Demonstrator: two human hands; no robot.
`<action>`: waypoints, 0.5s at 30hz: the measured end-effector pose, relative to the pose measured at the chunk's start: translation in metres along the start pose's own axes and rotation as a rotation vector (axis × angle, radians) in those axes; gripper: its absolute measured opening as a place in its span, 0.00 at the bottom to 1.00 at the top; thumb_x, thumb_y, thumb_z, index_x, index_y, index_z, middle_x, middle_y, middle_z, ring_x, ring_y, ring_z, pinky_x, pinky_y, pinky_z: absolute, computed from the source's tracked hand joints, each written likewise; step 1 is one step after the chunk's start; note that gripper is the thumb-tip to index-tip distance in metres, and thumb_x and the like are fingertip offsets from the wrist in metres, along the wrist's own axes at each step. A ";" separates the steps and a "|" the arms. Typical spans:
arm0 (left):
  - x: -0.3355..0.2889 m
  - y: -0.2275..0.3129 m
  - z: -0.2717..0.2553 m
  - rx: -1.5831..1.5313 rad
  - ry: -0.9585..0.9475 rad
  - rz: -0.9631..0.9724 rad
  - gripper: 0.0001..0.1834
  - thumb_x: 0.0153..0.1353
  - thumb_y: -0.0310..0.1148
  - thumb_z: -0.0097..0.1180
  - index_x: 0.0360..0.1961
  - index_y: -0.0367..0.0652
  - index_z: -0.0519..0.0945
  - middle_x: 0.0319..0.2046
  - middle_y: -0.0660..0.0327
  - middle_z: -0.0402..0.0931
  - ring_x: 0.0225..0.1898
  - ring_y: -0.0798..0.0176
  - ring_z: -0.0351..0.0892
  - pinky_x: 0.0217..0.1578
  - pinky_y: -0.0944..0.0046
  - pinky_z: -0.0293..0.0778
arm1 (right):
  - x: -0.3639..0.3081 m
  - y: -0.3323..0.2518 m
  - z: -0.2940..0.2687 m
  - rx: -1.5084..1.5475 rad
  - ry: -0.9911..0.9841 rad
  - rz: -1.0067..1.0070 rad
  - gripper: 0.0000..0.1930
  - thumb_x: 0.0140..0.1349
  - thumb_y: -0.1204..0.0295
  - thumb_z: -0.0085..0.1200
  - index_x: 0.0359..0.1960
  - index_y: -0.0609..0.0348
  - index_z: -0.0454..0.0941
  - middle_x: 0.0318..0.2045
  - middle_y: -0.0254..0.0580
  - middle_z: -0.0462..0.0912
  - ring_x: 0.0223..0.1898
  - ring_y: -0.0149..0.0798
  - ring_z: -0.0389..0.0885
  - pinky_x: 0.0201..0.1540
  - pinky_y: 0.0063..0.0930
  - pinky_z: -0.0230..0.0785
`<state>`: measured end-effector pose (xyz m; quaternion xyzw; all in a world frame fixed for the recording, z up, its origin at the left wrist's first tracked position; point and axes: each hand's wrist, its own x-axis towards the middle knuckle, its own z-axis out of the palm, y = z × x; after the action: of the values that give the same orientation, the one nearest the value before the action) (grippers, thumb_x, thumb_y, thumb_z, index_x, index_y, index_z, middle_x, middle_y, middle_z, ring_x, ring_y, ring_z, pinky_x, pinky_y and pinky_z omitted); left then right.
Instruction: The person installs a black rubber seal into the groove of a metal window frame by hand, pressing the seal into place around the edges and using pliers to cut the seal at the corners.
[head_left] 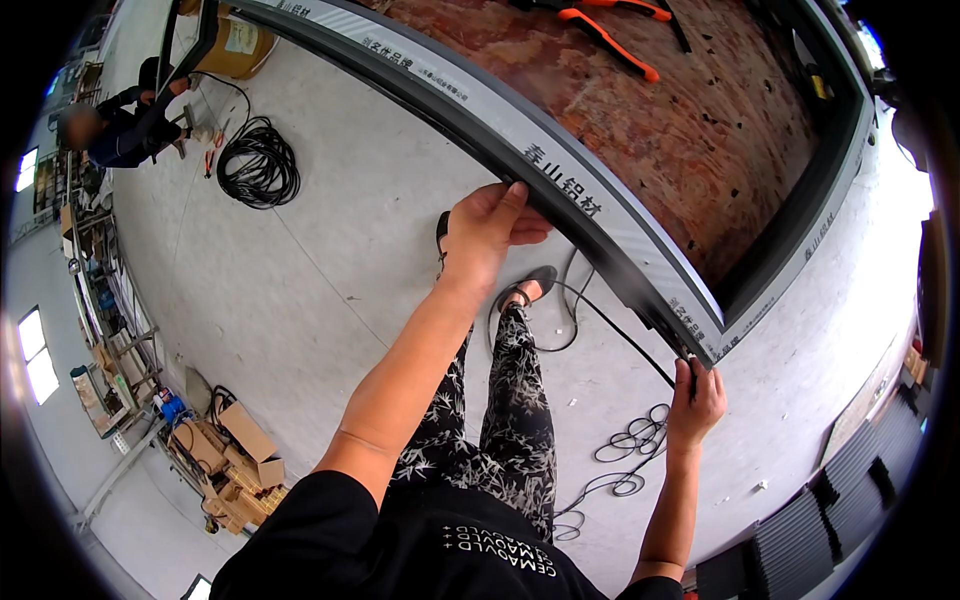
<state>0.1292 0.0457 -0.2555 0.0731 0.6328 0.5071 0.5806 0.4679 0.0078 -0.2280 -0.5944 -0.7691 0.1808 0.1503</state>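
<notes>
A large metal frame (pixel 560 155), grey-white film on its face and black along its outer side, lies before me on a work surface. My left hand (pixel 490 230) grips its near edge, thumb on the black side and fingers curled beneath. At the near right corner, my right hand (pixel 697 405) pinches a thin black rubber strip (pixel 625 340) against the frame. From there the strip hangs slack toward my feet. More of it lies in loose loops (pixel 635 440) on the floor. The right fingertips are partly hidden by the corner.
Orange-handled pliers (pixel 610 45) rest on the reddish, worn work surface (pixel 690 120) inside the frame. A coil of black strip (pixel 258 165) lies on the floor at left, near another person (pixel 125 125). Cardboard boxes (pixel 235 450) stand lower left; dark ridged panels (pixel 830 510) are at right.
</notes>
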 end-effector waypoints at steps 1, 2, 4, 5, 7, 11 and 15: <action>-0.001 0.000 0.001 0.004 0.010 0.007 0.19 0.70 0.40 0.51 0.41 0.29 0.77 0.35 0.50 0.83 0.36 0.58 0.85 0.41 0.62 0.82 | 0.002 -0.003 0.000 0.005 0.010 -0.011 0.07 0.57 0.76 0.64 0.29 0.61 0.76 0.21 0.40 0.73 0.20 0.41 0.69 0.22 0.32 0.61; -0.001 0.000 0.001 -0.003 0.011 0.000 0.19 0.70 0.40 0.52 0.41 0.29 0.77 0.35 0.50 0.83 0.36 0.58 0.85 0.41 0.62 0.82 | 0.003 -0.005 0.000 0.011 0.020 -0.022 0.10 0.56 0.75 0.65 0.26 0.61 0.74 0.19 0.40 0.71 0.19 0.43 0.68 0.21 0.34 0.60; -0.002 0.000 0.002 -0.017 0.014 -0.010 0.18 0.69 0.39 0.53 0.41 0.29 0.77 0.34 0.51 0.83 0.36 0.59 0.84 0.40 0.62 0.82 | -0.001 -0.001 -0.004 0.001 -0.022 -0.014 0.08 0.55 0.75 0.65 0.28 0.60 0.76 0.19 0.39 0.72 0.19 0.42 0.69 0.22 0.34 0.61; -0.004 -0.002 0.004 -0.036 -0.016 -0.038 0.18 0.69 0.39 0.53 0.41 0.29 0.77 0.34 0.51 0.83 0.36 0.59 0.84 0.40 0.62 0.82 | -0.003 0.001 -0.005 -0.004 -0.043 -0.009 0.07 0.55 0.74 0.65 0.29 0.59 0.77 0.19 0.39 0.72 0.19 0.42 0.70 0.22 0.34 0.61; -0.012 -0.010 0.011 -0.075 -0.080 -0.102 0.17 0.69 0.38 0.54 0.40 0.29 0.77 0.34 0.52 0.83 0.36 0.59 0.84 0.40 0.62 0.81 | -0.003 -0.001 -0.004 0.000 -0.028 -0.009 0.07 0.54 0.74 0.66 0.30 0.59 0.78 0.20 0.39 0.73 0.20 0.42 0.71 0.22 0.34 0.62; -0.019 -0.026 0.026 -0.075 -0.087 -0.078 0.16 0.68 0.37 0.55 0.40 0.30 0.78 0.34 0.52 0.82 0.36 0.60 0.84 0.41 0.62 0.82 | -0.002 0.000 0.000 -0.002 -0.042 0.036 0.08 0.53 0.74 0.67 0.30 0.58 0.78 0.20 0.39 0.74 0.21 0.44 0.72 0.23 0.35 0.63; -0.023 -0.033 0.032 -0.065 -0.101 -0.115 0.14 0.69 0.35 0.53 0.41 0.31 0.78 0.35 0.53 0.82 0.36 0.60 0.84 0.42 0.62 0.82 | 0.001 0.000 -0.001 -0.022 -0.066 0.043 0.08 0.54 0.72 0.66 0.31 0.58 0.78 0.21 0.40 0.75 0.22 0.45 0.73 0.24 0.35 0.64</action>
<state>0.1788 0.0318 -0.2579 0.0433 0.5890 0.4887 0.6422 0.4684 0.0088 -0.2275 -0.6060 -0.7627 0.1951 0.1144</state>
